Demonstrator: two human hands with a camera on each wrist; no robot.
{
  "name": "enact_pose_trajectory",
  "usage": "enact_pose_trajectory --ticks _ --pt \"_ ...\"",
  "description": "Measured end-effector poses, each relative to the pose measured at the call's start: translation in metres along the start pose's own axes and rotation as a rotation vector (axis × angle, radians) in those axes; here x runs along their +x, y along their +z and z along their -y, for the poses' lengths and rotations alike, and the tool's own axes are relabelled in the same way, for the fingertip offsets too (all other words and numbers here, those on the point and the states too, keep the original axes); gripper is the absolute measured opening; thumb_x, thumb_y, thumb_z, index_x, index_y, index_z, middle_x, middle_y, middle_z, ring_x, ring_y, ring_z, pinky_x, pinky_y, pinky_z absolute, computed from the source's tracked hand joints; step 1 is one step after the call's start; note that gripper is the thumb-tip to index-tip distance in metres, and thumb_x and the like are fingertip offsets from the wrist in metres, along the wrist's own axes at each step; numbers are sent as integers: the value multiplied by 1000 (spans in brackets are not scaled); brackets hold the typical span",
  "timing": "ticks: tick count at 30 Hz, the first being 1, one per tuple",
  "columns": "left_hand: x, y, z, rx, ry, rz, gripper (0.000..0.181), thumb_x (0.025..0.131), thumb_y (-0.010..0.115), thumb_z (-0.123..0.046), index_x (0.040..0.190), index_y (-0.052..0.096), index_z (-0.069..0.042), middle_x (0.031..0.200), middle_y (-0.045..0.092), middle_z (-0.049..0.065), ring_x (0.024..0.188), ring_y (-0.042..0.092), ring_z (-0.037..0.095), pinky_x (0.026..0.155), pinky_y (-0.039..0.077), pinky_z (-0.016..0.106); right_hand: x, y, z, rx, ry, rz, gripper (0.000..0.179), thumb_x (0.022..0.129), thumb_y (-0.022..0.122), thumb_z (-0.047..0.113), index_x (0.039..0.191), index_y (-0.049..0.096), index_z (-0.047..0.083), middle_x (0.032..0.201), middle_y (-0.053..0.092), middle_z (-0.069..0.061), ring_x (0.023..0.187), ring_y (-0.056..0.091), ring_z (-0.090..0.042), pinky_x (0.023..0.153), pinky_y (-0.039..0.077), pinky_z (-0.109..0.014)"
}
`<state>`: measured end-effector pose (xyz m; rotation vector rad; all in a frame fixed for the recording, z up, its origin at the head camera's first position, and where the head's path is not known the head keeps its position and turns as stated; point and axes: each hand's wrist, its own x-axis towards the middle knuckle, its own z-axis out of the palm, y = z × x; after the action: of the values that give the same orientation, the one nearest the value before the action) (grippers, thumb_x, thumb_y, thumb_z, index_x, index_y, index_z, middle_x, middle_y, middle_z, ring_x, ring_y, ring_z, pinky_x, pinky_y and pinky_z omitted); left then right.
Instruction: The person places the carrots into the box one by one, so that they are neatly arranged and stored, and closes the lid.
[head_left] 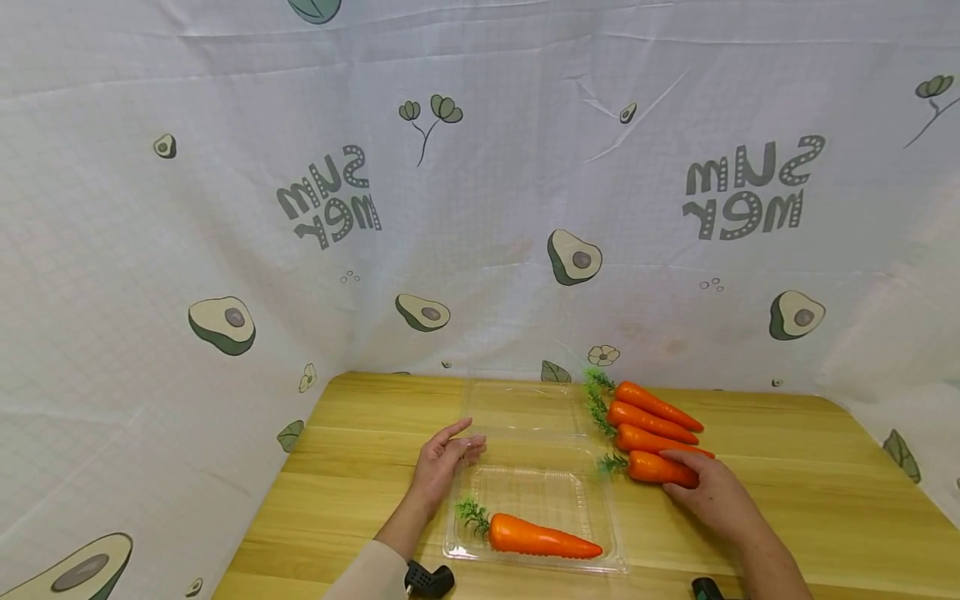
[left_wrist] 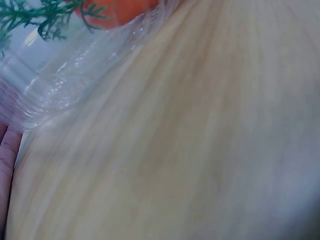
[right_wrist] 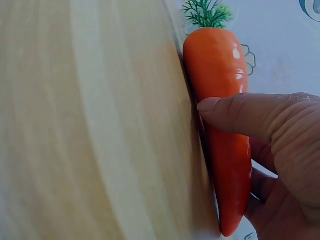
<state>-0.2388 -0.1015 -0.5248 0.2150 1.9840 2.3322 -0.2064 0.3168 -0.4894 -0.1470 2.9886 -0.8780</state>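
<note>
On the right, my right hand (head_left: 711,493) holds the nearest carrot (head_left: 651,468) of a row, thumb on one side and fingers on the other. In the right wrist view this carrot (right_wrist: 217,65) lies along the wood with its green top away from the hand. Three more carrots (head_left: 651,422) lie just behind it. My left hand (head_left: 437,468) is at the left side of a clear plastic clamshell box (head_left: 617,533), its fingers loosely extended. Inside the box's near half rests one carrot (head_left: 536,536), leafy end to the left.
The box's clear lid (head_left: 525,408) is folded back flat on the wooden table (head_left: 360,467). Black devices (head_left: 431,579) sit by both wrists. A white cloth with avocado prints (head_left: 487,208) hangs behind the table and at its sides.
</note>
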Motion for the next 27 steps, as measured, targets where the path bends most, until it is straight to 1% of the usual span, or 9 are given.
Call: enact_pose_trajectory --ticks 4,8,17,25,27 --pt "0 0 0 -5 0 0 46 106 52 -14 149 47 3 130 66 31 118 69 37 100 57 36 -1 -1 0 -7 16 7 55 89 78 27 134 62 0 135 60 -32 127 51 -56 102 42 -70" --pt "0 0 1 -9 1 1 47 106 53 -15 149 47 3 130 65 31 117 69 36 100 57 36 -1 -3 0 -16 35 4 57 90 78 31 135 62 0 136 57 -34 127 50 -57 101 43 -70" --pt "0 0 1 -16 2 -1 47 105 53 -14 149 47 4 130 65 32 116 71 32 99 57 35 -1 -11 3 -19 110 34 62 92 75 36 140 57 1 143 50 -37 130 45 -59 104 40 -72" --pt "0 0 1 -18 -2 -5 46 106 52 -13 148 47 4 129 65 32 116 71 33 99 57 35 -4 -22 8 -40 120 28 62 93 74 33 142 56 0 144 48 -39 129 44 -60 103 39 -74" --pt "0 0 0 -21 -2 -4 47 105 52 -13 149 47 4 129 65 32 114 72 29 99 57 34 -5 -25 10 -39 122 21 62 93 74 32 142 55 0 145 47 -39 130 43 -60 103 38 -74"
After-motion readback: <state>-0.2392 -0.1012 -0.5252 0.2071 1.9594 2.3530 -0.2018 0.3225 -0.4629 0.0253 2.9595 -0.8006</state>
